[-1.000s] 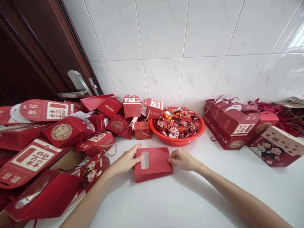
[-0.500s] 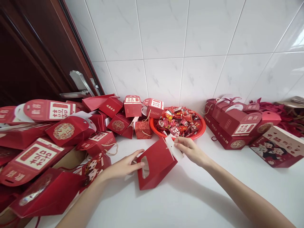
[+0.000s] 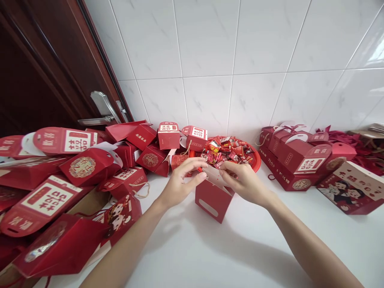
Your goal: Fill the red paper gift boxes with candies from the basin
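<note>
A red paper box point(image 3: 214, 200) with a pale oval window stands on the white table, its white-lined top flaps between my hands. My left hand point(image 3: 181, 182) is at the left upper edge of the box, thumb and fingers apart near the flap; whether it touches the flap is unclear. My right hand point(image 3: 244, 180) has its fingers pinched on the white flap at the top right. Just behind the box is a red plastic basket point(image 3: 256, 158) of wrapped candies point(image 3: 229, 150), partly hidden by my hands.
Many red gift boxes point(image 3: 87, 166) are piled on the left. More boxes point(image 3: 303, 154) are stacked on the right, beside a box with cartoon figures point(image 3: 345, 192). A tiled wall point(image 3: 207, 40) rises behind the table point(image 3: 270, 248), with a dark door point(image 3: 45, 60) at left.
The red box has turned and moved right, its window now facing the front. My left hand has left the window side and risen to the top edge. My right hand remains at the flap.
</note>
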A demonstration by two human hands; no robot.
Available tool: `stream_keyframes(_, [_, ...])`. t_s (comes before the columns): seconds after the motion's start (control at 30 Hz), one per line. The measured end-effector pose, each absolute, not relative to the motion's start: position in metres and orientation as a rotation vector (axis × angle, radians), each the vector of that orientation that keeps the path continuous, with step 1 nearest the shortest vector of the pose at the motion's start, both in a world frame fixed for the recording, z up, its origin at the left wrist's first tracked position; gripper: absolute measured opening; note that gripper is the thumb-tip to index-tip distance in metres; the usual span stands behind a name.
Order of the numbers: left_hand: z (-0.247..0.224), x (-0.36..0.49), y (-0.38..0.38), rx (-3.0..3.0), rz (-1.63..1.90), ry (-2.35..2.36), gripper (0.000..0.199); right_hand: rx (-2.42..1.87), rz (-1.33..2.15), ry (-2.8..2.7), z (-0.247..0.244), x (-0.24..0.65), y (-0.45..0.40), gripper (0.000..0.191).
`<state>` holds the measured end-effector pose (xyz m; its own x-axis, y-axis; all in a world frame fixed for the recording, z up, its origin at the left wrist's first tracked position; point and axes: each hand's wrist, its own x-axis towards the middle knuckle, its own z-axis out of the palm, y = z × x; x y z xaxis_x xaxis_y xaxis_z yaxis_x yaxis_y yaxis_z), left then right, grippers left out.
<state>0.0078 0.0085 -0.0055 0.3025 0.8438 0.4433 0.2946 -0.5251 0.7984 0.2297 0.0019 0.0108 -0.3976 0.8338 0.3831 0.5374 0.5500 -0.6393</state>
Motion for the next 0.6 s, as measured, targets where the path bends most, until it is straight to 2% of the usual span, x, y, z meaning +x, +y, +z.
stream_keyframes(0.1, [-0.012, 0.016, 0.017, 1.997, 1.118, 1.05, 0.026, -1.063, 0.636, -2.14, 0.01, 0.237, 0.014, 0.026])
stream_keyframes(0.27, [-0.025, 0.018, 0.021, 1.812, 0.858, 1.02, 0.044, -1.06, 0.863, -2.273, 0.004, 0.257, 0.033, 0.042])
stream_keyframes(0.4, [-0.026, 0.018, 0.017, 1.811, 0.77, 0.984, 0.036, -1.056, 1.008, -2.458, 0.004, 0.268, 0.036, 0.048])
stream_keyframes(0.6, [-0.026, 0.015, 0.014, 1.871, 0.763, 0.963, 0.024, -1.169, 0.732, -2.276, 0.008, 0.278, 0.046, 0.041])
